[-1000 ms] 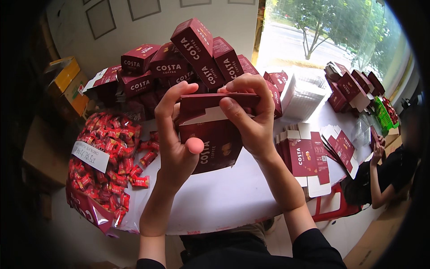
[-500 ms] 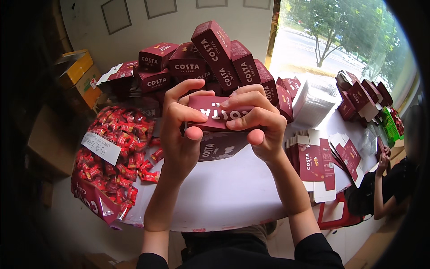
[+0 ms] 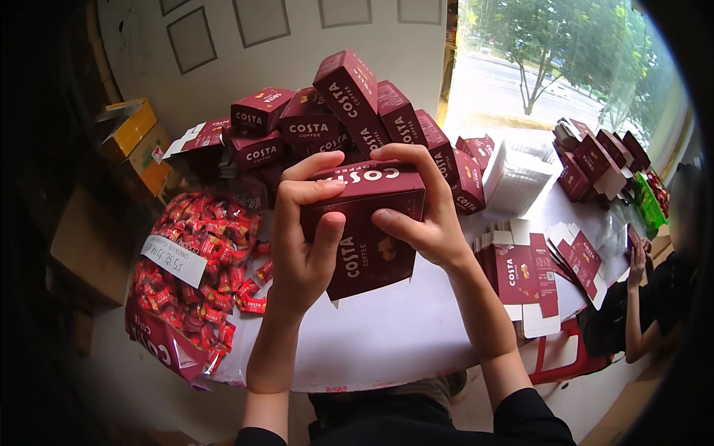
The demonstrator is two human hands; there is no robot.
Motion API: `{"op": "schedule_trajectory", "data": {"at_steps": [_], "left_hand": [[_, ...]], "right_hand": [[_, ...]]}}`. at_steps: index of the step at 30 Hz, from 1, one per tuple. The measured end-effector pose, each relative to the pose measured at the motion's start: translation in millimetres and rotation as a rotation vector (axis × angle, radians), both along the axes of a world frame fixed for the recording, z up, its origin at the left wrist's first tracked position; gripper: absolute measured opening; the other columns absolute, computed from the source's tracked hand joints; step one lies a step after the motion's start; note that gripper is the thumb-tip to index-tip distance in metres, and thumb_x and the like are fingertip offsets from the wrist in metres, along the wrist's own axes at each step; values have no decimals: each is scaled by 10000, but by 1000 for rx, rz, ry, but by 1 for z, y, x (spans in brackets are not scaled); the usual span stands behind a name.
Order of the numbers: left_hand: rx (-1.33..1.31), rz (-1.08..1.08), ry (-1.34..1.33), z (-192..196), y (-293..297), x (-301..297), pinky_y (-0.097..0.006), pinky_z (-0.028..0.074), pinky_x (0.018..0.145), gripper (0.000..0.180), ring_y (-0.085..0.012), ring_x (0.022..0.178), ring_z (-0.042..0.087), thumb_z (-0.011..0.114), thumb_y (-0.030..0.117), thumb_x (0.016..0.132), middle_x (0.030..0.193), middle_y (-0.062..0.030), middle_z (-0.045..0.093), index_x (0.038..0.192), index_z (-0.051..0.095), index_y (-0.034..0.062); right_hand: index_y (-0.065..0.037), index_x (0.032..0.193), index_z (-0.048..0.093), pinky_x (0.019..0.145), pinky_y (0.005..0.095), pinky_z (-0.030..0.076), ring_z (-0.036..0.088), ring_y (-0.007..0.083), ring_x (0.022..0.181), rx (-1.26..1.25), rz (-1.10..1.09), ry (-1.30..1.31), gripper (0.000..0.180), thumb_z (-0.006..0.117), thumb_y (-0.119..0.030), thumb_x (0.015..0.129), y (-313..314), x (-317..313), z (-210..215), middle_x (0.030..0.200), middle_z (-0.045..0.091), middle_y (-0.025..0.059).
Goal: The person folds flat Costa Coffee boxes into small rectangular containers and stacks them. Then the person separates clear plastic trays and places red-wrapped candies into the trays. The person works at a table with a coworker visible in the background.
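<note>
A dark red carton is held up above the white table, at the centre of the view, clamped between both hands. The left hand is wrapped over the carton's 9 o'clock edge, its fingers curled across the top corner and its thumb pressed flat against the front face. The right hand is closed on the 3 o'clock side, with fingers laid along the top flap and the thumb pushed against the front panel. The carton is tilted slightly, its lower edge toward the person.

Behind the carton, at 12 o'clock, a heap of assembled red boxes is piled on the table. At 9 o'clock a clear bag of red wrapped sweets is seen, with a white label on it, hanging partly over the table edge. At 3 o'clock flat unfolded cartons are stacked just beside the right wrist. Further off at 2 o'clock a stack of clear plastic trays and more red boxes are found. At the far 3 o'clock edge another person's hand is raised near the table.
</note>
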State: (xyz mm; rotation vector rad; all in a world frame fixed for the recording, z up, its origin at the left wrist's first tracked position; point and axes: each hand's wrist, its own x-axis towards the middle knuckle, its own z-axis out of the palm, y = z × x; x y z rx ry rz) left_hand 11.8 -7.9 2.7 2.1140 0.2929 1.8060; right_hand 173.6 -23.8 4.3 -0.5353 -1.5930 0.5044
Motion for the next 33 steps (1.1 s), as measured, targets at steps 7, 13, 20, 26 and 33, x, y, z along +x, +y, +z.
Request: {"op": "schedule_trajectory", "data": {"at_steps": [7, 13, 20, 26, 33], "left_hand": [[9, 9, 58, 4, 0, -7, -360, 443, 825, 164, -273, 946, 566, 639, 158, 813, 1000, -141, 586, 834, 536, 33], [67, 362, 453, 27, -17, -37, -381, 447, 835, 202, -277, 965, 560, 705, 189, 719, 995, -96, 571, 831, 596, 61], [313, 407, -522, 34, -33, -105, -419, 443, 900, 205, -311, 964, 549, 342, 103, 896, 1021, -187, 541, 1012, 455, -22], [313, 377, -564, 34, -39, -119, -415, 448, 900, 218, -273, 952, 556, 318, 93, 899, 998, -159, 562, 1009, 467, -21], [252, 414, -527, 40, -40, -110, -395, 454, 811, 174, -284, 835, 542, 368, 96, 848, 895, -167, 536, 956, 454, -11]], "right_hand": [[-11, 997, 471, 796, 280, 427, 530, 158, 885, -109, 16, -140, 434, 709, -202, 688, -5, 4, 4, 944, 531, 88], [-21, 673, 443, 581, 317, 417, 507, 218, 646, -329, 3, -725, 351, 695, -263, 700, -19, 8, 9, 770, 483, 77], [-61, 910, 478, 881, 351, 463, 538, 184, 977, -816, 468, 524, 250, 648, -215, 809, 38, -58, -10, 1039, 533, 91], [-82, 1113, 453, 965, 420, 423, 528, 206, 1018, -787, 619, 1205, 400, 655, -251, 812, 103, -138, 39, 1079, 514, 73], [-122, 1248, 382, 958, 418, 385, 432, 264, 1141, -975, 203, 1168, 499, 591, -322, 841, 148, -159, 65, 1235, 415, 94]]}}
